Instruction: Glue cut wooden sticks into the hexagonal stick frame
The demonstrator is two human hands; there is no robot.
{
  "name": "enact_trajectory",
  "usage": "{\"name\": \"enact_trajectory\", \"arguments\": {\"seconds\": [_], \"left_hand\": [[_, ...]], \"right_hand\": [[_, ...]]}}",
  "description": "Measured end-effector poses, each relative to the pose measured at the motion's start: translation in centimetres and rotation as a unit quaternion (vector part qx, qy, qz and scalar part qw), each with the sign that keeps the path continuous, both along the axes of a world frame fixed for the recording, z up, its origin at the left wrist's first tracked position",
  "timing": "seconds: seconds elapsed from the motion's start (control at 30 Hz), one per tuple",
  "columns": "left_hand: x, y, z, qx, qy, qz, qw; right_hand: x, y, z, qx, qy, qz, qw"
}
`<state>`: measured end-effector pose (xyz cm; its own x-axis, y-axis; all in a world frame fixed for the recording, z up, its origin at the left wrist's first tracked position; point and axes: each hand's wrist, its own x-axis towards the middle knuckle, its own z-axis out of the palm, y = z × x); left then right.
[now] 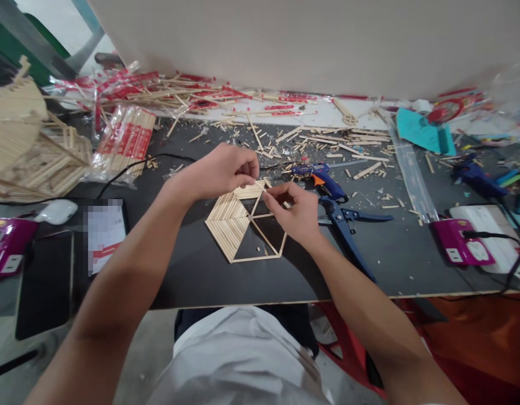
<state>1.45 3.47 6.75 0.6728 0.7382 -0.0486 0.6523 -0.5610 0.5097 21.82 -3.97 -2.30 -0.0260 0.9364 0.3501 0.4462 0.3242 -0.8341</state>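
Note:
A hexagonal frame of thin wooden sticks lies flat on the dark table. Its left and upper-left sections are filled with sticks side by side, while the lower and right ones show only the outline and spokes. Over the frame's top edge is my left hand, fingers curled and pinched together. My right hand is closed at the frame's upper right, thumb and index finger pressed together. What lies between the fingertips of either hand is too small to make out. A blue glue gun rests just beyond my right hand.
Blue pliers lie to the right. Packed sticks, a phone and a wooden stick structure are on the left. Stick scraps cover the back. A magenta box stands at right, near the table's front edge.

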Motion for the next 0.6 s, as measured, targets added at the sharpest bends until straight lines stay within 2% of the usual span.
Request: {"name": "enact_trajectory", "arguments": {"seconds": [0.13,0.3,0.4,0.47,0.5,0.53,0.6], "left_hand": [[0.3,-0.3,-0.1,0.032,-0.031,0.056,0.997],[-0.7,-0.3,0.8,0.074,-0.006,0.054,0.996],[-2.4,-0.2,2.2,0.085,0.035,0.077,0.993],[-3.9,0.1,2.8,0.082,0.094,0.104,0.987],[-4.6,0.3,2.8,0.075,0.128,0.100,0.984],[-5.3,0.7,2.6,0.067,0.165,0.121,0.977],[-6.6,1.5,1.6,0.029,0.220,0.138,0.965]], "right_hand": [[-1.0,-0.1,0.3,-0.012,0.015,-0.050,0.999],[-1.9,0.2,1.4,-0.009,0.023,-0.057,0.998],[-2.3,0.5,2.2,-0.013,-0.027,-0.011,0.999],[-2.8,0.8,2.4,-0.029,-0.069,0.033,0.997],[-3.2,0.9,2.4,-0.035,-0.093,0.055,0.994],[-3.7,1.1,2.4,-0.038,-0.117,0.076,0.989],[-4.9,1.3,2.3,-0.040,-0.170,0.115,0.978]]}}
